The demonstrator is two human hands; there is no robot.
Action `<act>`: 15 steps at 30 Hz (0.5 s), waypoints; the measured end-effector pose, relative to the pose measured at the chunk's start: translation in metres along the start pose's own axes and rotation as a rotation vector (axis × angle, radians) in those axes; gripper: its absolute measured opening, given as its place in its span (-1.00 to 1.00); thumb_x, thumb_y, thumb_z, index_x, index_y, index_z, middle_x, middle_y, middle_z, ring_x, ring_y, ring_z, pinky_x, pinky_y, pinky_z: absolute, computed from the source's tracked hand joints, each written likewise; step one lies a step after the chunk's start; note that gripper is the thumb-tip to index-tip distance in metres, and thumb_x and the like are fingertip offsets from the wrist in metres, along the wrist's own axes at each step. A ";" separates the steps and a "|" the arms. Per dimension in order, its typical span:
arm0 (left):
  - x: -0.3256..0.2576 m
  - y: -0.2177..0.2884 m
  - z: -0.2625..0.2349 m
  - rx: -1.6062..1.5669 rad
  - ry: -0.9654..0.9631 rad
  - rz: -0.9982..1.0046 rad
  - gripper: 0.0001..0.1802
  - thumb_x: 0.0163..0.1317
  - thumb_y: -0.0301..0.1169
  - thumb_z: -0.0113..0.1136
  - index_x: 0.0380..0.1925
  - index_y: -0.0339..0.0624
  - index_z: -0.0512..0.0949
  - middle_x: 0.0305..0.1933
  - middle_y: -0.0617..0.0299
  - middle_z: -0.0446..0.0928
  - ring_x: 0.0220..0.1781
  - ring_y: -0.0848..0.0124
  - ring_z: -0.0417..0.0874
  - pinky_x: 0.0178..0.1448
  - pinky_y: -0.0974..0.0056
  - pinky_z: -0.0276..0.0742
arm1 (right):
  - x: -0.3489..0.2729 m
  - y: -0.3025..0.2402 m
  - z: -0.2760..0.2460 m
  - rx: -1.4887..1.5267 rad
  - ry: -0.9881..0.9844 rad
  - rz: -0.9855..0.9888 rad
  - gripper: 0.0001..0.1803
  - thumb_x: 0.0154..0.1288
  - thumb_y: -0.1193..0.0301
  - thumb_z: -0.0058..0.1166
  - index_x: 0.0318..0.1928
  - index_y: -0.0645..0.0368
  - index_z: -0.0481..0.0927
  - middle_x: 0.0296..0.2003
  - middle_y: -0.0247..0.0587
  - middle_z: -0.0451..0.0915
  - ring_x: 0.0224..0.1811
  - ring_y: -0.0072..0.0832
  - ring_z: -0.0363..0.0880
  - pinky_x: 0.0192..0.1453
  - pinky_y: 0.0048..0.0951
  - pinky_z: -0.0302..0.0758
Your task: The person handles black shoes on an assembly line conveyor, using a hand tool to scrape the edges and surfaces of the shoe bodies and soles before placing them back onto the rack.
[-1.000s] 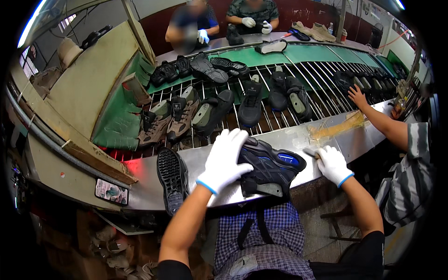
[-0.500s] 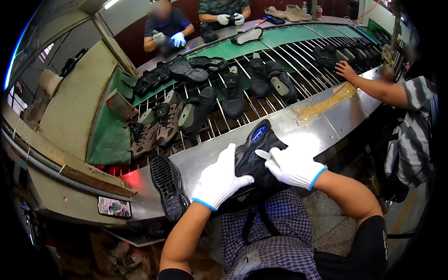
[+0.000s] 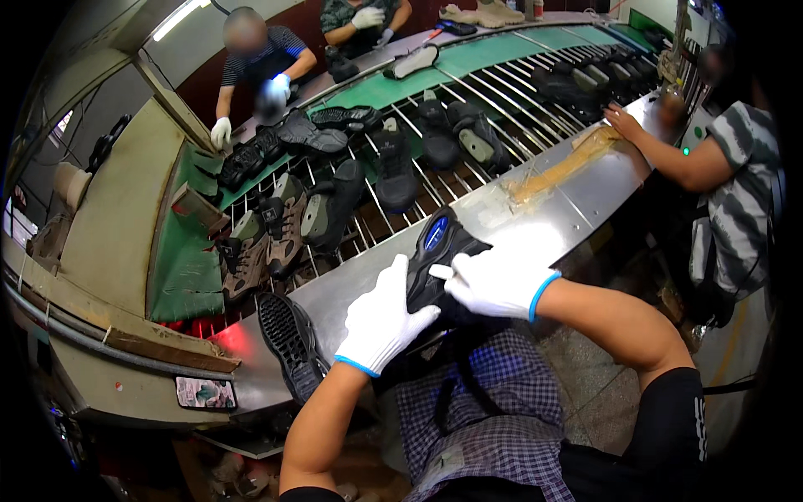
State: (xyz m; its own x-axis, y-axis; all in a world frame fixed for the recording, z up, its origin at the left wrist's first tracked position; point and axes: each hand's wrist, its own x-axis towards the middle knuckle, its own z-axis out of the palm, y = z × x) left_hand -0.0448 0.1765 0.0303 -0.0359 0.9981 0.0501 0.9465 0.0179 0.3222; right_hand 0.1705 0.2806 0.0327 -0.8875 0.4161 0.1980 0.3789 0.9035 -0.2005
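Observation:
A black shoe (image 3: 438, 276) with a glossy blue inset in its sole lies tilted at the bench's near edge, in front of me. My left hand (image 3: 383, 318), in a white knit glove with a blue cuff, grips it from the left, thumb apart from the fingers. From the right, my right hand (image 3: 502, 283), gloved alike, pinches a small pale flat tool (image 3: 441, 271) against the shoe's side by the sole. The tool's exact kind is hard to make out. Beside my left forearm rests a black sole (image 3: 288, 339), tread up.
Beyond the metal bench (image 3: 335, 284), a roller conveyor (image 3: 452, 180) carries several black and brown shoes. A phone (image 3: 206, 392) lies at left. A co-worker's hand (image 3: 623, 122) touches shoes at right. Across the conveyor are two other people in gloves.
The whole view has shifted, so most things sit further left. Both my hands stay on the shoe, with the pale tool against it. Across the conveyor, one person's gloved hand has lowered toward the shoes.

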 end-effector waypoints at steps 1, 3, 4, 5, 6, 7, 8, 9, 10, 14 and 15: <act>0.003 0.002 -0.002 0.015 -0.026 -0.005 0.12 0.16 0.13 0.50 0.57 -0.27 0.26 0.33 -0.11 0.58 0.10 -0.10 0.79 0.15 -0.06 0.72 | -0.002 -0.004 -0.002 0.084 -0.087 0.135 -0.60 0.61 0.17 -0.01 -0.14 0.32 0.58 -0.47 0.13 0.71 -0.40 0.00 0.78 -0.28 0.02 0.67; 0.004 0.004 -0.008 0.046 -0.088 -0.026 0.14 0.14 0.16 0.51 0.57 -0.26 0.26 0.36 -0.15 0.57 0.16 -0.09 0.78 0.20 -0.01 0.72 | 0.003 -0.019 -0.009 0.196 -0.136 0.280 -0.60 0.61 0.17 -0.02 -0.13 0.31 0.60 -0.49 0.13 0.71 -0.45 0.05 0.76 -0.23 0.02 0.70; 0.005 0.002 -0.008 0.038 -0.088 -0.005 0.13 0.14 0.15 0.51 0.56 -0.25 0.27 0.37 -0.15 0.56 0.16 -0.10 0.78 0.21 -0.02 0.72 | 0.000 -0.022 -0.007 0.173 -0.144 0.246 -0.62 0.61 0.17 0.01 -0.13 0.30 0.61 -0.49 0.13 0.71 -0.43 0.03 0.78 -0.24 -0.01 0.71; 0.004 0.000 -0.008 0.025 -0.085 0.012 0.12 0.15 0.14 0.52 0.56 -0.24 0.27 0.38 -0.16 0.56 0.16 -0.11 0.78 0.21 -0.02 0.72 | -0.005 -0.020 -0.007 0.186 -0.140 0.246 -0.62 0.61 0.16 0.02 -0.13 0.29 0.60 -0.49 0.12 0.71 -0.44 0.01 0.77 -0.25 -0.02 0.71; 0.004 -0.001 -0.010 0.017 -0.082 0.023 0.11 0.15 0.13 0.52 0.56 -0.23 0.27 0.38 -0.16 0.56 0.16 -0.11 0.78 0.21 -0.03 0.72 | -0.008 -0.013 -0.007 0.202 -0.133 0.239 -0.61 0.61 0.16 0.02 -0.13 0.29 0.60 -0.50 0.10 0.70 -0.46 -0.01 0.77 -0.27 -0.03 0.70; 0.003 0.003 -0.015 -0.002 -0.130 -0.018 0.10 0.14 0.11 0.53 0.56 -0.20 0.27 0.38 -0.17 0.57 0.17 -0.13 0.77 0.22 -0.04 0.71 | -0.014 -0.008 -0.014 0.138 -0.154 0.215 -0.61 0.62 0.16 0.02 -0.12 0.30 0.60 -0.45 0.11 0.71 -0.46 -0.04 0.76 -0.27 -0.03 0.70; 0.001 0.004 -0.014 0.027 -0.138 -0.012 0.09 0.14 0.10 0.54 0.56 -0.17 0.27 0.35 -0.17 0.59 0.17 -0.13 0.77 0.22 -0.04 0.71 | -0.021 -0.002 -0.022 0.077 -0.176 0.191 -0.61 0.62 0.16 0.03 -0.12 0.31 0.59 -0.40 0.12 0.72 -0.47 -0.07 0.75 -0.28 -0.04 0.69; 0.003 0.003 -0.016 0.020 -0.134 0.003 0.09 0.14 0.11 0.54 0.56 -0.18 0.28 0.35 -0.17 0.59 0.17 -0.14 0.77 0.22 -0.04 0.72 | -0.021 0.008 -0.015 0.216 -0.086 0.157 -0.56 0.67 0.14 -0.06 -0.07 0.35 0.58 -0.31 0.14 0.72 -0.41 -0.09 0.75 -0.23 -0.05 0.70; 0.005 0.002 -0.018 0.012 -0.131 0.017 0.10 0.14 0.11 0.54 0.56 -0.19 0.29 0.35 -0.17 0.59 0.17 -0.14 0.77 0.22 -0.03 0.72 | -0.013 0.012 -0.011 0.268 -0.180 0.246 -0.55 0.68 0.13 -0.09 -0.03 0.34 0.57 -0.26 0.15 0.72 -0.38 -0.08 0.76 -0.21 -0.05 0.70; 0.007 -0.005 -0.016 0.014 -0.162 0.042 0.09 0.16 0.10 0.52 0.56 -0.21 0.28 0.37 -0.12 0.58 0.16 -0.12 0.78 0.21 -0.04 0.72 | 0.015 -0.014 -0.031 0.294 -0.451 0.393 -0.49 0.73 0.10 -0.28 0.19 0.26 0.57 0.06 0.34 0.64 -0.03 0.10 0.77 0.15 0.07 0.67; 0.010 -0.001 -0.019 0.018 -0.182 0.051 0.09 0.17 0.10 0.51 0.56 -0.21 0.27 0.38 -0.11 0.57 0.17 -0.11 0.77 0.21 -0.04 0.72 | 0.013 -0.008 -0.026 0.240 -0.503 0.272 -0.50 0.72 0.11 -0.29 0.20 0.25 0.56 0.08 0.36 0.63 0.03 0.13 0.75 0.20 0.11 0.64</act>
State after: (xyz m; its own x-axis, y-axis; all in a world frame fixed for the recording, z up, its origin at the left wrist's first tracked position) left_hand -0.0524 0.1849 0.0487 0.0695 0.9919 -0.1061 0.9511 -0.0338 0.3069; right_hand 0.1628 0.2814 0.0617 -0.8043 0.4760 -0.3555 0.5914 0.6992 -0.4018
